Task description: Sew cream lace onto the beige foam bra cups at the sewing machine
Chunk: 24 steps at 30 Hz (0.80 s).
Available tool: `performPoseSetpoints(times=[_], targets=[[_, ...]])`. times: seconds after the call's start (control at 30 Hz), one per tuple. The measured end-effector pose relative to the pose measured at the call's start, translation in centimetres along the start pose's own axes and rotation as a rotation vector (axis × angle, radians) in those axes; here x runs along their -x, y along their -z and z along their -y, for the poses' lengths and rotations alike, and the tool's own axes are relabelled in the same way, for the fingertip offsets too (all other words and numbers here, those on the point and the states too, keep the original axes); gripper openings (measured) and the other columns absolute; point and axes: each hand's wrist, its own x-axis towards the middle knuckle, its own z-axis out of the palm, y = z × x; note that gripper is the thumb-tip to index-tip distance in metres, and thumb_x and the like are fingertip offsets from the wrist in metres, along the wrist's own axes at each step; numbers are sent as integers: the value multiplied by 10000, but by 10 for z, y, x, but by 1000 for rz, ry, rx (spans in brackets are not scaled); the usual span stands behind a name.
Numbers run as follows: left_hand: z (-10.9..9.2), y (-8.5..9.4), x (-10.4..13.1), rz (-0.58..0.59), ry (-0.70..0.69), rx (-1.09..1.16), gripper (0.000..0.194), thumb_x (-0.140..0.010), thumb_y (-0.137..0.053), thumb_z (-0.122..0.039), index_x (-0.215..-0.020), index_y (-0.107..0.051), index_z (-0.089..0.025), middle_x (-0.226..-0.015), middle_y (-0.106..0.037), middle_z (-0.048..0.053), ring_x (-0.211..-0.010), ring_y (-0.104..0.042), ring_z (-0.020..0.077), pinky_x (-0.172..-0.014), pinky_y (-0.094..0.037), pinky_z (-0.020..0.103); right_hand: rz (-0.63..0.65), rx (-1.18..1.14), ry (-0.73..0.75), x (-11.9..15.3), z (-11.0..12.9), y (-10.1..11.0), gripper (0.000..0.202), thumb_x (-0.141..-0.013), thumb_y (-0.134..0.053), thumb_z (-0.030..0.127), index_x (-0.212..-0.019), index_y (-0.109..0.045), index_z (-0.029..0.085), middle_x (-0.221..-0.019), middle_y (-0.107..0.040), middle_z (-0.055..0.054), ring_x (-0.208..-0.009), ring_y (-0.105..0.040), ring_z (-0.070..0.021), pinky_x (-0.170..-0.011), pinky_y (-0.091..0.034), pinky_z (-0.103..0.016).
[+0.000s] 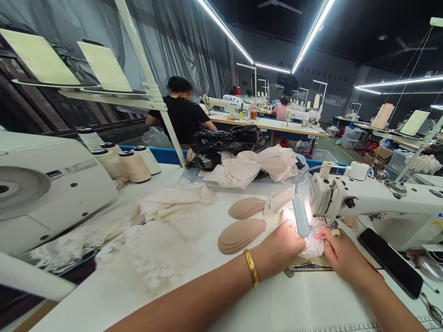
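Taking the thin, pale-pink fabric (313,248) as my clock centre, I see it beneath the head of a white metal sewing machine (377,196), lit by a slim grey gooseneck lamp (301,217) at eleven. The left hand (285,243), at nine, curls against the fabric; its fingertips hide behind the lamp, so I cannot tell its grip. The right hand (346,256), at three, has thumb and fingers narrowly apart at the fabric's edge; whether they pinch, I cannot tell. Fanned beige teardrop-shaped pieces (242,233) lie at nine, a black rectangular phone (391,263) toward four.
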Motion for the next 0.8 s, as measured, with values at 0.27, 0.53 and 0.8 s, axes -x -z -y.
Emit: performPoseSetpoints(times=[0.27, 0.53, 0.8], targets=[[-12, 26, 11, 129, 121, -117, 78, -765, -639, -187, -837, -624, -213, -816, -604, 41, -804, -556, 242, -894, -409, 461, -100, 130, 204, 8, 7, -7, 458, -909, -386, 33, -1303, -520, 222, -1084, -678, -106, -1058, -593, -298, -878, -494, -456], [-21, 34, 15, 216, -6, 117, 220, -687, -625, -85, -861, -557, -202, -967, -655, 22, -803, -596, 188, -651, -429, 286, -93, 194, 346, 2, 18, -18, 317, -842, -496, 29, -1074, -578, 230, -993, -671, -49, -915, -600, -237, -793, -462, -353], [-17, 17, 12, 118, 90, -223, 139, -740, -616, -111, -728, -500, -186, -780, -591, 50, -738, -546, 229, -666, -303, 360, -153, 310, 274, -3, -7, -25, 464, -817, -429, -52, -1096, -673, 227, -1288, -715, -75, -1048, -642, -266, -895, -451, -425]])
